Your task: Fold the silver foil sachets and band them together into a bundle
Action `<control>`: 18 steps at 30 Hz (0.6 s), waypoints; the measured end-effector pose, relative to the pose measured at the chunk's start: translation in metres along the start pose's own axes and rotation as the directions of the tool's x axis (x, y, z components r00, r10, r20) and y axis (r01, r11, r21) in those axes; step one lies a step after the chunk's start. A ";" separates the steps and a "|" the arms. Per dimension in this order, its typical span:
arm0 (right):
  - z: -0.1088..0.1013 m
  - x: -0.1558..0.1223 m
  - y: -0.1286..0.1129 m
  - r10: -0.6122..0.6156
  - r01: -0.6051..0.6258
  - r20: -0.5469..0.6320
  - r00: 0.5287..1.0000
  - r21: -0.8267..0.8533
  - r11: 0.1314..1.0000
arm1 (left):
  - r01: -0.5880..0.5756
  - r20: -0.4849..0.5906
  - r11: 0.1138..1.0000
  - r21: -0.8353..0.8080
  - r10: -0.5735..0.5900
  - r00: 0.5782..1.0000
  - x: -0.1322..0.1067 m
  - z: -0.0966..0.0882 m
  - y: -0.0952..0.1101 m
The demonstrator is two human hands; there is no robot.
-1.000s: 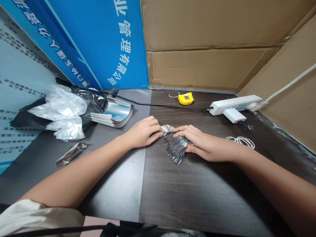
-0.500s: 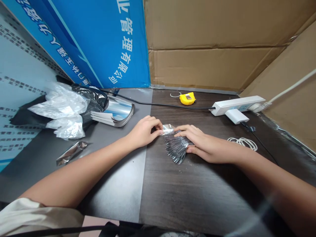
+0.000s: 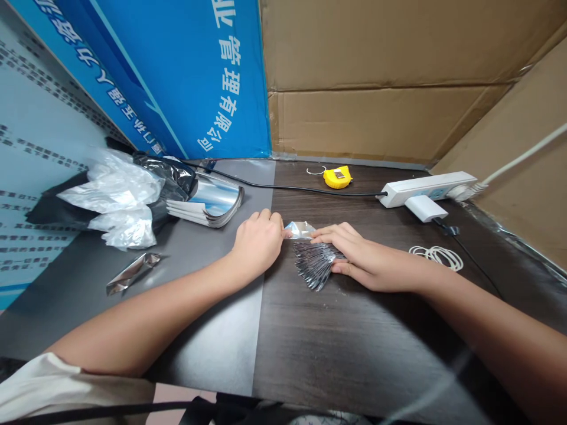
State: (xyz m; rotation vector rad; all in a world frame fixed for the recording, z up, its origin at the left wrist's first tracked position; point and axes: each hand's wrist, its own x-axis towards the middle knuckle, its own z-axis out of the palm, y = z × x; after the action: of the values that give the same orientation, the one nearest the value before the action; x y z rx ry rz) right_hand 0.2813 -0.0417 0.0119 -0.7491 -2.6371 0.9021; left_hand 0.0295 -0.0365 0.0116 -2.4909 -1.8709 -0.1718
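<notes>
A small silvery foil packet (image 3: 301, 229) lies between my two hands near the middle of the table. My left hand (image 3: 261, 242) is closed with its fingers curled at the packet's left end. My right hand (image 3: 357, 257) pinches a fanned stack of thin clear-and-dark plastic pieces (image 3: 312, 264), thumb below and fingers above. Its forefinger reaches the right end of the foil packet. What exactly the fanned pieces are, I cannot make out. Another crumpled silvery foil packet (image 3: 133, 273) lies apart on the left, beyond my left forearm.
Clear plastic bags (image 3: 119, 198) and a curved stack of silvery sheets (image 3: 206, 203) occupy the back left. A yellow tape measure (image 3: 337, 177) sits at the back. A power strip (image 3: 427, 188) with a plugged-in charger (image 3: 426, 208) and a coiled white cable (image 3: 437, 257) are at the right.
My left hand has turned and curled more tightly, its knuckles now facing up, at the foil packet's left end. My right hand stays almost in place with the fanned stack.
</notes>
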 end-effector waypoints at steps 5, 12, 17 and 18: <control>0.005 0.004 -0.001 -0.016 0.016 -0.047 0.999 -0.009 1.000 | 0.007 -0.012 1.000 0.002 -0.007 1.000 0.000 0.005 -0.001; 0.008 0.006 0.000 -0.004 0.004 -0.077 0.997 -0.009 1.000 | -0.003 -0.049 0.987 -0.159 -0.005 0.999 0.003 0.010 -0.003; 0.011 0.005 -0.002 0.095 -0.096 -0.079 0.992 -0.011 0.995 | -0.110 -0.088 0.901 -0.420 0.080 0.993 0.010 0.010 -0.007; 0.011 0.004 -0.001 0.111 -0.112 -0.073 0.991 -0.013 0.994 | -0.129 -0.092 0.864 -0.487 0.096 0.991 0.011 0.011 -0.008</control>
State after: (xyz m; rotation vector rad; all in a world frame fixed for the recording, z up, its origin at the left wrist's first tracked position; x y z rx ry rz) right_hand 0.2730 -0.0458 0.0041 -0.9239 -2.5647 0.8646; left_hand 0.0262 -0.0225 0.0017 -2.8496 -1.8298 -0.8148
